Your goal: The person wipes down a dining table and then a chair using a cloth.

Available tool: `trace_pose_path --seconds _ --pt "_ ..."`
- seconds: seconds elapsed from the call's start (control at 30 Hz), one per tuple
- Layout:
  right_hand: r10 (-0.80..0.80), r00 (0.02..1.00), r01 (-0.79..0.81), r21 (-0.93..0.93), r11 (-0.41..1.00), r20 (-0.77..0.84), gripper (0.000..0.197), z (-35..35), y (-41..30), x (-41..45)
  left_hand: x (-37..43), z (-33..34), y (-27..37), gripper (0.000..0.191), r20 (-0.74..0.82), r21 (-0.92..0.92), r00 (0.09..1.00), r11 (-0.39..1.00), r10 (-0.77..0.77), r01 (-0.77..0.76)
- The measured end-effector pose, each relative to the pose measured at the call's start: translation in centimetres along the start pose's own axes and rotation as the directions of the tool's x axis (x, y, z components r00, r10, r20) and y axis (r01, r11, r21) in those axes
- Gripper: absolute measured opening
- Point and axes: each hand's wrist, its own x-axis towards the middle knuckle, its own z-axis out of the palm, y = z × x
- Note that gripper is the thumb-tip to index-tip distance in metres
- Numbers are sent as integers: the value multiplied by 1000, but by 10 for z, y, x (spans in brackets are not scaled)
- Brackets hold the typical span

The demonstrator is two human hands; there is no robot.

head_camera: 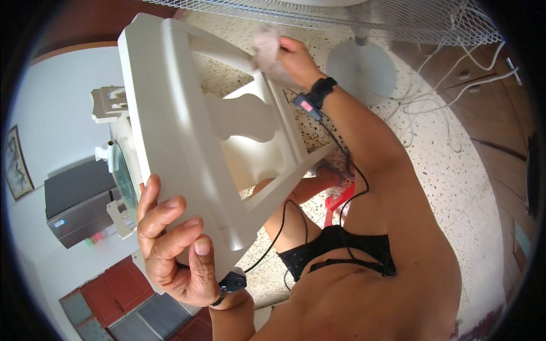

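A white chair (179, 128) with a wavy back slat (243, 115) stands tilted across the view before me. My right hand (298, 57), at the top, is closed on a pale cloth (271, 51) against the chair's frame. Motion blurs the cloth. My left hand (175, 247) is at the lower left, in front of the chair's broad curved rail. Its fingers are bent and apart. Whether they grip the rail's edge cannot be made out. Each wrist carries a black strap; a small device (309, 106) by the right one trails a black cable (360, 170).
A fan with a wire cage (409, 25) and round base (362, 70) stands at the top right, near loose white cables (413, 102). Red plastic (337, 204) lies near my leg. Left are a glass-topped table (123, 174), other white chairs (108, 104) and a dark cabinet (81, 200).
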Motion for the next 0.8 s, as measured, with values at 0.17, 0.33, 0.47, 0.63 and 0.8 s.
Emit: trace_pose_path --seconds 0.17,0.33,0.47,0.63,0.8 --pt "-486 851 525 -347 778 197 38 66 0 18 0 1 3 12 5 14 1000 1000 0 0" --pt "-47 988 126 -593 795 147 55 15 87 23 -4 3 6 13 -50 1 999 1000 -21 22" --pt "63 995 -101 -657 747 -81 49 -10 117 35 1 5 6 13 -31 -21 999 1000 -10 9" --pt "-201 976 166 -319 933 -79 37 40 81 20 6 2 6 14 32 34 999 999 -11 10" --pt "-234 972 206 -383 900 -27 30 73 0 -15 7 -7 6 15 165 55 986 998 29 -39"
